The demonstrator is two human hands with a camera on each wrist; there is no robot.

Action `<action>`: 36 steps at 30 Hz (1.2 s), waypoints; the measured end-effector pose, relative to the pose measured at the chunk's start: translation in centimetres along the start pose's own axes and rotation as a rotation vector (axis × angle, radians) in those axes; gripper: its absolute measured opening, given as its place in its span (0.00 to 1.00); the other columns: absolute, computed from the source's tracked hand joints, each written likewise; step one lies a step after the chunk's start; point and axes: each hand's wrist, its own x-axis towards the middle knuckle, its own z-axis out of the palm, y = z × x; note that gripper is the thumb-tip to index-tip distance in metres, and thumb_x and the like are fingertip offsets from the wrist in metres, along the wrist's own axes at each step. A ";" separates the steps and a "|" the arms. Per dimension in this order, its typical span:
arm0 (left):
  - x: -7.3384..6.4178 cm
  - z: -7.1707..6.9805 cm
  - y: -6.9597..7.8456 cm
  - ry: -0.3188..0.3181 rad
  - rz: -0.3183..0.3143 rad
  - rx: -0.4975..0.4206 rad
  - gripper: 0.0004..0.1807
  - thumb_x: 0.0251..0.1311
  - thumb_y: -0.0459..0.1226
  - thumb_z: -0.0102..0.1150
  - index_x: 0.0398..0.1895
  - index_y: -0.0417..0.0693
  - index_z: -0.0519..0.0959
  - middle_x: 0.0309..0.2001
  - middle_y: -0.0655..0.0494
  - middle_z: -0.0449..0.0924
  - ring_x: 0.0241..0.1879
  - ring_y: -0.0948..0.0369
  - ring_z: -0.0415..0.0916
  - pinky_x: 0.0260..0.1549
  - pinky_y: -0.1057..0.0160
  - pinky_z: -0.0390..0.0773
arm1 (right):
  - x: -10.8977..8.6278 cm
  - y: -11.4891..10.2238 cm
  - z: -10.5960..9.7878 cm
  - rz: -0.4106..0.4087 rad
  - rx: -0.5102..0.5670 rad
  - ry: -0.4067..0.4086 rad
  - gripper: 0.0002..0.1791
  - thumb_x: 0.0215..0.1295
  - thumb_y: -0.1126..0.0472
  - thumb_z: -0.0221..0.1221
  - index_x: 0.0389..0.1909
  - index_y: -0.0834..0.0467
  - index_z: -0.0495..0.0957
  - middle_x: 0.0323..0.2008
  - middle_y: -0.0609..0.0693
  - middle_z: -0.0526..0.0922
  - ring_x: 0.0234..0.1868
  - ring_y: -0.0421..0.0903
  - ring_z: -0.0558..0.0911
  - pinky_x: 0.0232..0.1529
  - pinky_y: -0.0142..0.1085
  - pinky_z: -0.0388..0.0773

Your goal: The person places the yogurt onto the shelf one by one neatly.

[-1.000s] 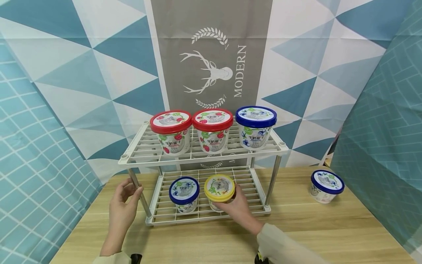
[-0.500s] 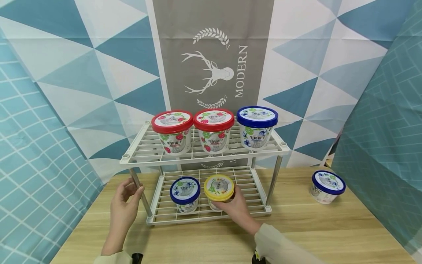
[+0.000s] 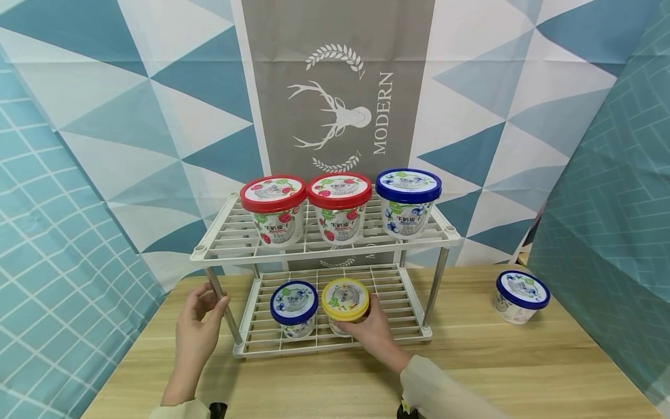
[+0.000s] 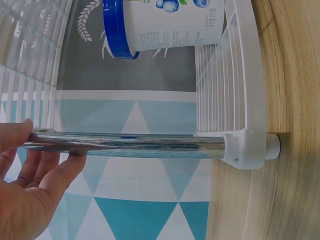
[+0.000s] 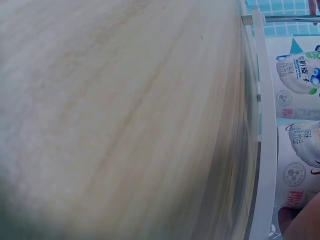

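Observation:
My right hand (image 3: 373, 336) grips a tub with a yellow lid (image 3: 345, 298) from its right side, on the lower shelf of a white wire rack (image 3: 324, 253). Just left of it stands a tub with a blue lid and blueberry print (image 3: 295, 302), a narrow gap apart in the head view. Thumb and fingers of my left hand (image 3: 196, 331) pinch the rack's front left metal post (image 4: 165, 146), near its upper end. The right wrist view catches both lower tubs side by side, with only part of my right hand (image 5: 304, 222) at its corner.
On the upper shelf stand two red-lidded strawberry tubs (image 3: 274, 209) (image 3: 340, 208) and one blue-lidded tub (image 3: 407, 203). Another blue-lidded tub (image 3: 520, 297) sits on the wooden table (image 3: 481, 361), right of the rack. A patterned cloth (image 3: 471, 87) hangs behind.
The yellow-lidded tub has shifted slightly left, towards the blue-lidded one, and its lid print has turned. My right hand moved with it; my left hand stays on the post.

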 end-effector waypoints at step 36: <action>0.1 0.1 -0.2 0.009 -0.017 -0.003 0.19 0.59 0.32 0.60 0.53 0.44 0.73 0.32 0.82 0.72 0.33 0.83 0.70 0.31 0.84 0.71 | -0.6 0.5 -2.0 0.006 -0.010 -0.064 0.57 0.41 0.49 0.74 0.68 0.62 0.52 0.53 0.56 0.70 0.55 0.51 0.72 0.58 0.48 0.70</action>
